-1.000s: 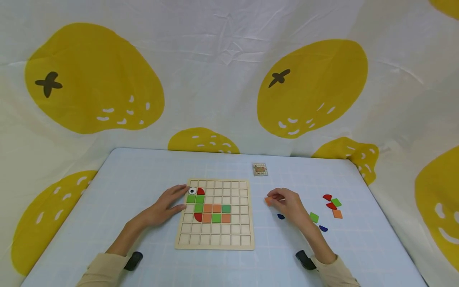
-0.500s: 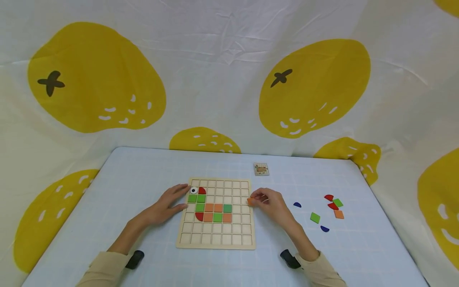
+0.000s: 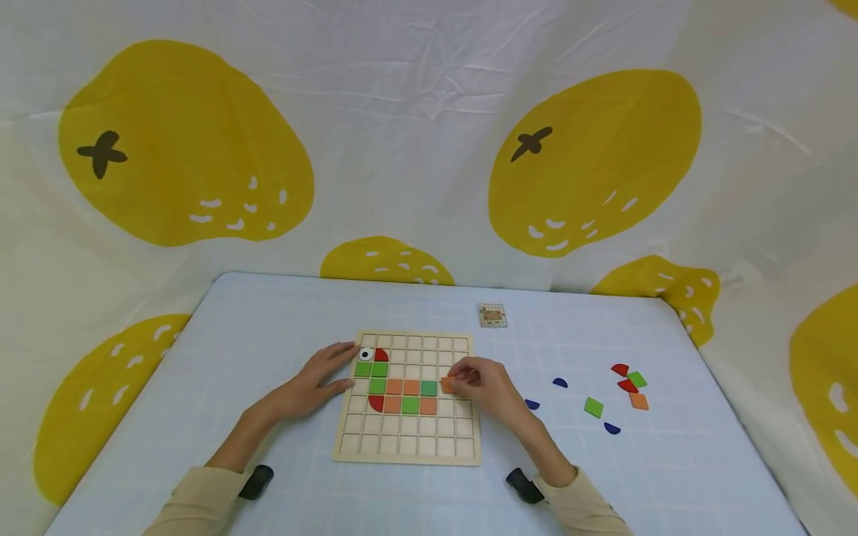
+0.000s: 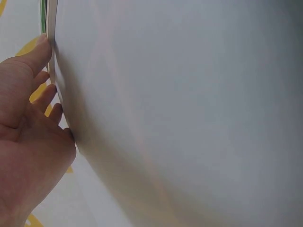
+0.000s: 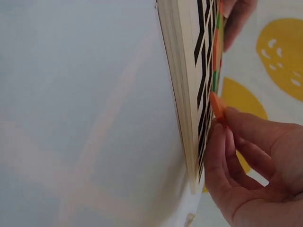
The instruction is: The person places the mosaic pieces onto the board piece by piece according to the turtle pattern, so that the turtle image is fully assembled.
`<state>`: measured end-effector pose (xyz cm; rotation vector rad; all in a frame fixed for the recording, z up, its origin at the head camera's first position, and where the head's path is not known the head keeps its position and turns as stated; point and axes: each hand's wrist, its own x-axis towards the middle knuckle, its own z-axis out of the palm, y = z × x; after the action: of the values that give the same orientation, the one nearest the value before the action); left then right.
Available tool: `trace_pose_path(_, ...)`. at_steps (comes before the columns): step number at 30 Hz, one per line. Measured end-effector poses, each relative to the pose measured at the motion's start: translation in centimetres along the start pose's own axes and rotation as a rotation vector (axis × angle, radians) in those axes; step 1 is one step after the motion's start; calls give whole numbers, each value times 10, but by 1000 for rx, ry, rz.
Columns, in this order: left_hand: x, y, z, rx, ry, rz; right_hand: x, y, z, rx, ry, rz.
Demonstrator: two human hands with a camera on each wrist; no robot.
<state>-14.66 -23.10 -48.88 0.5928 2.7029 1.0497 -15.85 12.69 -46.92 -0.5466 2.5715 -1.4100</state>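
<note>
R hand (image 3: 485,387): grasping. Thumb + fingers pinch an orange tile (image 3: 447,385) at the fingertips, just right of frame ctr. L hand (image 3: 315,383): grasping nothing; fingers extended, touching the left edge of the grid board (image 3: 408,425), left of ctr.

Ref. relation, held tile to board: tile is on the left side of R hand, toward frame ctr, over the board's right half. Teal tile (image 3: 429,388) is just left of it, same row; pos. of held tile corresponds to the next cell, mostly hidden. Outline approx. square, so no long axis; orientation is set by edges vs. cell borders. In right wrist view, tile is tilted w/ respect to board face, one end close to it; contact can't be confirmed. Judgement: a flat fit there would call for levelling more than sideways travel. R hand is nearer; L hand is well apart from the tile.
</note>
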Motion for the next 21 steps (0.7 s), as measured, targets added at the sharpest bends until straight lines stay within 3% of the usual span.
trace_pose_path(21, 0, -1, 1, 1, 1, 6, -1, -4, 6, -56, -20, 33)
